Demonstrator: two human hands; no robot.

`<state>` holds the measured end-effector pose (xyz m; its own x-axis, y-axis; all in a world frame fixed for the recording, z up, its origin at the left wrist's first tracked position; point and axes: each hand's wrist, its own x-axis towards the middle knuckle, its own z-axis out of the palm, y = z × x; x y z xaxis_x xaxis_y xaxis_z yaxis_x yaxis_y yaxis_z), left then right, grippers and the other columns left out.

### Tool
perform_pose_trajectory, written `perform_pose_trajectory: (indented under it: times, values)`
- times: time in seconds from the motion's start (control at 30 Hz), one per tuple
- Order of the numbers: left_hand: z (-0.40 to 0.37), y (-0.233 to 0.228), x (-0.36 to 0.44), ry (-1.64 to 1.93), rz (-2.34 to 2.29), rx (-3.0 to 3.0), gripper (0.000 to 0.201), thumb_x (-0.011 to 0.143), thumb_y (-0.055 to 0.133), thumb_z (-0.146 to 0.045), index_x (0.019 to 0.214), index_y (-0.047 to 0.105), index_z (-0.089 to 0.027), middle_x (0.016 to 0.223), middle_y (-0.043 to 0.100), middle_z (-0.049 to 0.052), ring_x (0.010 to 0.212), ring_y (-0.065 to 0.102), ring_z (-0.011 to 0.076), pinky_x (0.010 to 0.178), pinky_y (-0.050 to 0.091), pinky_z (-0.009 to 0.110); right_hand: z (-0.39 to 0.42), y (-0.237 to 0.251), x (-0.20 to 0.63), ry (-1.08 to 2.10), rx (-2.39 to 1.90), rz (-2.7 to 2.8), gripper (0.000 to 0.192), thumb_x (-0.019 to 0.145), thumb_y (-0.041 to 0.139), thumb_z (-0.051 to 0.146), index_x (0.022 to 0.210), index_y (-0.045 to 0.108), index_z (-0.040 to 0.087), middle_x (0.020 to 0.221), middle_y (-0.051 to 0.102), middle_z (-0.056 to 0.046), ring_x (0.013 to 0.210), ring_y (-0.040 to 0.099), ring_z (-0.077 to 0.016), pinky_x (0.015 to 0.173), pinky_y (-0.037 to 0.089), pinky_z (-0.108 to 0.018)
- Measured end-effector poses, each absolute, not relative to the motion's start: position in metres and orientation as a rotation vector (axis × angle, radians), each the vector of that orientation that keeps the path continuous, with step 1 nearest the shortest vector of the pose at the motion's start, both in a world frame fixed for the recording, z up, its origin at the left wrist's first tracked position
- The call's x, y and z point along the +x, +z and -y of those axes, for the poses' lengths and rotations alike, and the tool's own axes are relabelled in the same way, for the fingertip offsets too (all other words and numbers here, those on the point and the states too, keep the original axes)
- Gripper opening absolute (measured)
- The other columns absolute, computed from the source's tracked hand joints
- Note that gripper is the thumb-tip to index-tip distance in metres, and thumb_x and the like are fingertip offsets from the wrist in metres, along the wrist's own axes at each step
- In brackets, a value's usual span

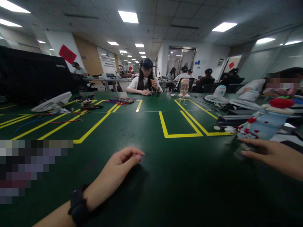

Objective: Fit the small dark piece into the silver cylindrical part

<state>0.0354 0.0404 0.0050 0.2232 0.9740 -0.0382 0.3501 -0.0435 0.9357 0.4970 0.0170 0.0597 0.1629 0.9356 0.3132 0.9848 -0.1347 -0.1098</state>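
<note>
My left hand (125, 162), with a black band on its wrist, lies on the green table in front of me. Its fingers curl loosely and the thumb tip meets the forefinger; nothing shows in it. At the right edge, my right hand (276, 154) reaches in with thumb and forefinger stretched out and apart. They are at the lower end of a light blue bottle (267, 124) with red cherry shapes and a red top. The bottle's base looks clear and blurred. Whether the fingers touch it, I cannot tell.
Yellow tape (183, 136) marks boxes on the table. White fans (216, 94) stand at right beside dark metal parts (233, 119). Coloured wires (119, 101), another fan (52, 102) and a black case (35, 75) are leftward. A person (145, 78) sits opposite near a pink bottle (184, 88); another leans in right.
</note>
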Motion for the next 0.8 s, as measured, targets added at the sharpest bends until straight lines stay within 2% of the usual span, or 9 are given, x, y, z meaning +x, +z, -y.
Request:
perform_pose_trajectory:
  times: [0.1,0.23,0.4,0.5,0.57,0.6,0.7,0.8]
  values:
    - [-0.039,0.008,0.038,0.825,-1.29,1.579,0.022,0.086,0.057,-0.042,0.097,0.066,-0.025,0.086,0.066,-0.001,0.082,0.06,0.0179,0.073,0.043,0.028,-0.018,0.056,0.457,0.105,-2.089,1.891,0.05,0.088,0.046,0.049,0.123,0.062,0.019,0.113,0.067,-0.014,0.091,0.066,-0.0223,0.076,0.051,-0.034]
    - [-0.038,0.013,0.041,0.797,-1.297,1.627,0.021,0.087,0.056,-0.04,0.096,0.065,-0.024,0.085,0.065,-0.001,0.081,0.06,0.018,0.071,0.043,0.028,-0.011,0.051,0.367,0.318,-1.572,2.165,0.048,0.089,0.048,0.046,0.134,0.049,0.028,0.129,0.057,-0.006,0.113,0.056,-0.0205,0.095,0.046,-0.036]
    - [-0.036,0.012,0.04,0.788,-1.293,1.733,0.019,0.089,0.054,-0.037,0.096,0.066,-0.024,0.09,0.066,-0.001,0.085,0.06,0.0181,0.076,0.044,0.029,-0.004,0.038,0.282,0.535,-1.208,2.353,0.05,0.09,0.048,0.031,0.139,0.041,0.027,0.125,0.057,-0.005,0.11,0.056,-0.0169,0.097,0.045,-0.033]
    - [-0.032,0.014,0.046,0.804,-1.281,1.831,0.02,0.091,0.052,-0.036,0.102,0.065,-0.026,0.094,0.066,0.0,0.084,0.06,0.0181,0.075,0.045,0.03,-0.008,0.019,0.272,0.59,-1.195,2.221,0.065,0.083,0.059,0.029,0.142,0.033,0.024,0.125,0.057,-0.006,0.112,0.054,-0.0173,0.099,0.043,-0.035]
    - [-0.028,0.019,0.056,0.841,-1.254,1.936,0.021,0.091,0.052,-0.036,0.106,0.064,-0.027,0.098,0.064,0.0,0.083,0.059,0.0173,0.075,0.045,0.03,-0.012,0.009,0.275,0.689,-1.226,2.09,0.073,0.076,0.067,0.029,0.14,0.032,0.022,0.121,0.059,-0.005,0.109,0.055,-0.0165,0.098,0.043,-0.034]
    - [-0.026,0.022,0.063,0.861,-1.231,1.991,0.021,0.091,0.053,-0.035,0.106,0.065,-0.028,0.099,0.063,0.0,0.083,0.058,0.0171,0.075,0.045,0.031,-0.013,0.005,0.276,0.745,-1.231,2.047,0.07,0.074,0.07,0.03,0.135,0.036,0.022,0.117,0.06,-0.004,0.106,0.057,-0.0158,0.094,0.045,-0.032]
    - [-0.023,0.036,0.085,0.895,-1.166,2.085,0.016,0.088,0.057,-0.031,0.098,0.07,-0.028,0.096,0.061,0.001,0.087,0.057,0.017,0.076,0.044,0.03,-0.016,0.002,0.278,0.859,-1.218,2.018,0.046,0.075,0.07,0.032,0.115,0.05,0.023,0.107,0.063,-0.001,0.093,0.06,-0.0134,0.081,0.048,-0.028]
    - [-0.022,0.046,0.095,0.952,-1.185,2.068,0.015,0.087,0.059,-0.03,0.089,0.074,-0.027,0.087,0.059,0.001,0.081,0.056,0.0164,0.069,0.044,0.028,-0.016,0.005,0.278,0.857,-1.218,2.013,0.037,0.074,0.07,0.031,0.106,0.053,0.023,0.1,0.063,0.001,0.086,0.059,-0.0121,0.073,0.047,-0.026]
